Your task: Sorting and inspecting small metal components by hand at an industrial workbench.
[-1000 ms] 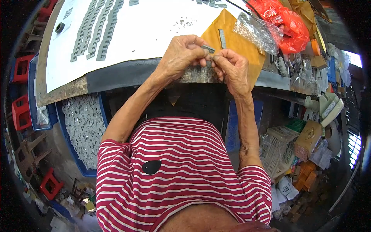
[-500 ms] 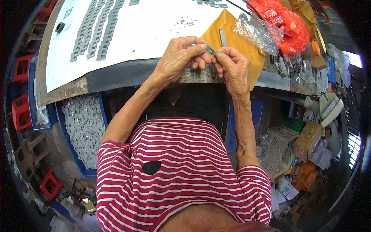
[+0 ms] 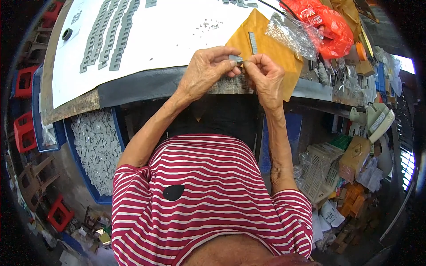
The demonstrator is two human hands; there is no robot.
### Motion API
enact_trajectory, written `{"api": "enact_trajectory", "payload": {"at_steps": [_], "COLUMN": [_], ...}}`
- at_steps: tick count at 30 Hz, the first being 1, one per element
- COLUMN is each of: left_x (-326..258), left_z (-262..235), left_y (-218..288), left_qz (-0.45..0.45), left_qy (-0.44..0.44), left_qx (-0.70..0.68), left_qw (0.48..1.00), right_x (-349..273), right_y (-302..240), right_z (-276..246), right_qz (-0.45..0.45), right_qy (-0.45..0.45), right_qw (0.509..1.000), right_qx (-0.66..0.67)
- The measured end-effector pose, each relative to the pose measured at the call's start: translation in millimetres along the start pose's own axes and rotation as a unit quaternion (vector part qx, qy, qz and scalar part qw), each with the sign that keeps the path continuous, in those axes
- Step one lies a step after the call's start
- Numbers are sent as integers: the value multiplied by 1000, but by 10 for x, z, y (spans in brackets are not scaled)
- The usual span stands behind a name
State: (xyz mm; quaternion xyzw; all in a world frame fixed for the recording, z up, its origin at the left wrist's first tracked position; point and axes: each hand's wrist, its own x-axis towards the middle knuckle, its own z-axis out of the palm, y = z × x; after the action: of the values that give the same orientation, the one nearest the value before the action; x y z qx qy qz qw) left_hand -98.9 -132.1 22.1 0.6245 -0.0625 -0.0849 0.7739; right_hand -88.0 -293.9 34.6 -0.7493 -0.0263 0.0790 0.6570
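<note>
Near the table's front edge, my left hand (image 3: 207,68) is closed in a pinch on a small flat grey piece (image 3: 235,58), partly hidden by the fingers. My right hand (image 3: 268,79) is also closed, its thumb and fingertip pressed together right beside that piece. What my right fingertips hold, if anything, is too small to make out. Beyond them a grey strip (image 3: 253,43) lies on a brown paper envelope (image 3: 275,49). Several long rows of notched flat grey pieces (image 3: 119,46) lie on the white sheet (image 3: 164,42), and tiny loose parts (image 3: 208,25) are scattered at its middle.
A black ring (image 3: 67,34) sits at the sheet's far left. Clear plastic wrap (image 3: 293,34) and a red plastic bag (image 3: 339,37) crowd the right. Below the table's left side stands a blue bin (image 3: 104,198) full of grey pieces. Boxes and a crate (image 3: 321,170) fill the lower right.
The grey piece at my left fingertips has turned to lie flatter. My right hand has shifted slightly left, and its fingertips now sit lower against the left ones.
</note>
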Motion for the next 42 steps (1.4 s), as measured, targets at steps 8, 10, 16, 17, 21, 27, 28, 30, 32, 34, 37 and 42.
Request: {"api": "enact_trajectory", "payload": {"at_steps": [8,10,16,17,21,27,28,30,32,34,37,42], "left_x": [-33,-47,-79,-85,-106,-139,-143,-156,-169,-185,-212,-195], "left_z": [1,-16,-44,-45,-50,-53,-51,-41,-32,-16,1,1], "left_y": [-68,-54,-43,-45,-70,-58,-56,-56,-58,-75,-85,-60], "left_qz": [-7,-31,-21,-20,-17,-8,-8,-12,-15,-12,-15,20], "left_qy": [8,-4,-11,-10,-12,-17,-18,-14,-10,4,17,42], "left_qx": [-20,-22,-10,-11,-23,-32,-34,-37,-39,-54,-62,-22], "left_qw": [1000,999,1000,1000,1000,999,999,999,999,998,998,999], "right_x": [-50,-47,-47,-49,-63,-76,-79,-87,-92,-127,-140,-83], "right_y": [-19,-4,23,32,69,57,57,72,99,90,61,68], "right_z": [25,13,36,35,59,90,87,82,85,157,217,263], "right_qz": [14,16,47,65,78,76,80,84,76,61,36,-9], "right_qy": [-7,-16,-26,-31,-44,-39,-45,-51,-51,-28,0,22], "right_qw": [1000,1000,998,996,992,990,989,988,987,991,994,997], "right_qx": [22,13,35,60,92,112,116,120,132,119,101,66]}}
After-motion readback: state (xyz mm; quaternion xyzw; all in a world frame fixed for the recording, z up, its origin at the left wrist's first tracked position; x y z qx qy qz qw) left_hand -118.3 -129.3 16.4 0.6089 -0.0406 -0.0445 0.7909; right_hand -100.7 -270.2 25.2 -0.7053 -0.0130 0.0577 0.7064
